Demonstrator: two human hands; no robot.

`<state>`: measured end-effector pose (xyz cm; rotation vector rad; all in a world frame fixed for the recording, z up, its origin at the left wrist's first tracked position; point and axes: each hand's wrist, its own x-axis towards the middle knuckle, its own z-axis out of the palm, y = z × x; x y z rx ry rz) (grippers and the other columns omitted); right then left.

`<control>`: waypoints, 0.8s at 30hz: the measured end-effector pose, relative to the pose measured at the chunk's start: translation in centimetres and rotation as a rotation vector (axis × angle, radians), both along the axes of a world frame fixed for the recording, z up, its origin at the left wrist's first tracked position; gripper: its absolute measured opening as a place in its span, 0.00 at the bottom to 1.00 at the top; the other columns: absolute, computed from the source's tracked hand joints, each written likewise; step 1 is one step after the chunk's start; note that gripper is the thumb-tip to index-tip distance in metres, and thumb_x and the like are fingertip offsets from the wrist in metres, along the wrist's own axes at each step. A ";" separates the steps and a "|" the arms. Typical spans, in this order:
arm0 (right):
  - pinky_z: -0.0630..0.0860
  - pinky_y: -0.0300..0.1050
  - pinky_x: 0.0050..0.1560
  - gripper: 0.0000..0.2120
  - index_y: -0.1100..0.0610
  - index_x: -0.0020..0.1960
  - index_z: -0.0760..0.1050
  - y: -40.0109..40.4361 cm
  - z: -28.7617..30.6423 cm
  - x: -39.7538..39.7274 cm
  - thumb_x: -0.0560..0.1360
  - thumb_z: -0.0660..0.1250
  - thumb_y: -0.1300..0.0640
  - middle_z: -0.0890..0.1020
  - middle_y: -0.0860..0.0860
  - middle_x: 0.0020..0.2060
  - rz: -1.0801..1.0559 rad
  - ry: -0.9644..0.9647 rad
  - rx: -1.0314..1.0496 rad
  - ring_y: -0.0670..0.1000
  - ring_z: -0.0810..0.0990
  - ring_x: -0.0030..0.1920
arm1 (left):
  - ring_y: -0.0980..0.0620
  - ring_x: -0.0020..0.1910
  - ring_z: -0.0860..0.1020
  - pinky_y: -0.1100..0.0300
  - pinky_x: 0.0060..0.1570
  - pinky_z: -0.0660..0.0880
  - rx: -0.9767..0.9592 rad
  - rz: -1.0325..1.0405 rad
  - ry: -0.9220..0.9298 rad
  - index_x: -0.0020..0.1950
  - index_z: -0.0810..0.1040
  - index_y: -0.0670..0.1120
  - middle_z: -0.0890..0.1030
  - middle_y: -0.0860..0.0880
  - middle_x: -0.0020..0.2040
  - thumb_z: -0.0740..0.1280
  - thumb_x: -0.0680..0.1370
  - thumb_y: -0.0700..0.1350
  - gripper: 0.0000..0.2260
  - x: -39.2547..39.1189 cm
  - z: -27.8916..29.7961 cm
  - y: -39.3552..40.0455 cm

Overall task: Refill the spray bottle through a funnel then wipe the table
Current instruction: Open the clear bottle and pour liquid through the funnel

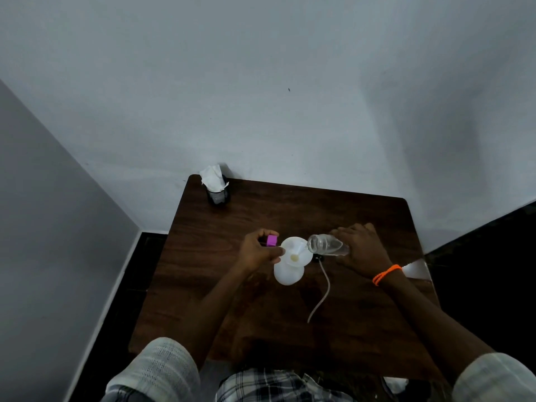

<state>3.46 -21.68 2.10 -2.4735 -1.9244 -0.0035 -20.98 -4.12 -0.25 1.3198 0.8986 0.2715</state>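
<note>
A white spray bottle body (288, 274) stands on the dark wooden table (290, 329) with a white funnel (295, 251) seated in its neck. My left hand (261, 250) pinches the funnel's left rim and also holds a purple cap (272, 240). My right hand (361, 246) grips a clear plastic water bottle (326, 244), tipped on its side with its mouth over the funnel's right edge. A thin stream runs into the funnel. The sprayer's dip tube (322, 294) lies on the table to the right of the bottle; its head is mostly hidden.
A black mesh holder (218, 195) stuffed with white tissues (212, 176) stands at the table's far left corner by the wall. A white patch (416, 269) shows at the table's right edge. Walls close in behind and to the left.
</note>
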 end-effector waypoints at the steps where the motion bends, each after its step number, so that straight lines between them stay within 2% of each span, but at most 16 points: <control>1: 0.62 0.49 0.48 0.30 0.51 0.60 0.81 0.0 0.0 0.0 0.64 0.66 0.37 0.85 0.47 0.54 -0.002 -0.007 -0.012 0.55 0.80 0.47 | 0.40 0.46 0.86 0.53 0.42 0.85 -0.002 0.000 0.000 0.57 0.80 0.46 0.81 0.40 0.56 0.79 0.70 0.35 0.18 0.0 0.0 0.0; 5: 0.62 0.49 0.48 0.31 0.52 0.60 0.82 0.1 0.4 0.0 0.64 0.63 0.35 0.85 0.48 0.54 -0.009 -0.027 -0.022 0.55 0.80 0.47 | 0.40 0.46 0.86 0.53 0.43 0.85 -0.005 0.011 -0.006 0.57 0.80 0.46 0.81 0.39 0.55 0.79 0.70 0.35 0.18 -0.1 -0.1 -0.1; 11: 0.71 0.53 0.48 0.33 0.55 0.58 0.83 0.1 1.0 -0.4 0.64 0.61 0.34 0.86 0.52 0.53 0.010 -0.025 0.035 0.58 0.82 0.46 | 0.40 0.47 0.85 0.48 0.45 0.85 0.003 0.015 -0.022 0.57 0.80 0.45 0.81 0.40 0.55 0.79 0.70 0.35 0.18 -0.2 -0.3 -0.3; 14: 0.69 0.52 0.48 0.34 0.55 0.59 0.83 0.0 1.1 -0.4 0.65 0.61 0.34 0.86 0.52 0.53 0.003 -0.029 0.028 0.58 0.82 0.47 | 0.41 0.46 0.85 0.46 0.46 0.85 -0.001 0.022 -0.024 0.57 0.81 0.45 0.81 0.40 0.55 0.79 0.70 0.35 0.18 -0.3 -0.3 -0.4; 19: 0.62 0.49 0.48 0.34 0.54 0.59 0.83 0.0 1.4 -0.5 0.65 0.62 0.32 0.86 0.52 0.54 -0.016 -0.039 0.003 0.57 0.82 0.47 | 0.40 0.46 0.85 0.49 0.45 0.85 0.000 0.031 -0.024 0.57 0.80 0.45 0.81 0.40 0.55 0.79 0.70 0.35 0.19 -0.5 -0.4 -0.6; 21: 0.62 0.49 0.48 0.34 0.54 0.59 0.83 0.0 1.5 -0.4 0.65 0.62 0.32 0.86 0.51 0.54 -0.027 -0.034 -0.007 0.56 0.82 0.48 | 0.42 0.44 0.85 0.49 0.44 0.85 -0.009 0.047 -0.020 0.57 0.81 0.45 0.82 0.40 0.54 0.79 0.69 0.35 0.19 -0.5 -0.4 -0.7; 24: 0.63 0.49 0.48 0.33 0.53 0.60 0.83 0.0 1.6 -0.5 0.65 0.63 0.32 0.86 0.51 0.55 -0.037 -0.020 -0.013 0.56 0.81 0.49 | 0.42 0.45 0.86 0.50 0.44 0.85 -0.015 0.055 -0.015 0.57 0.81 0.46 0.82 0.40 0.54 0.80 0.70 0.35 0.19 -0.5 -0.5 -0.8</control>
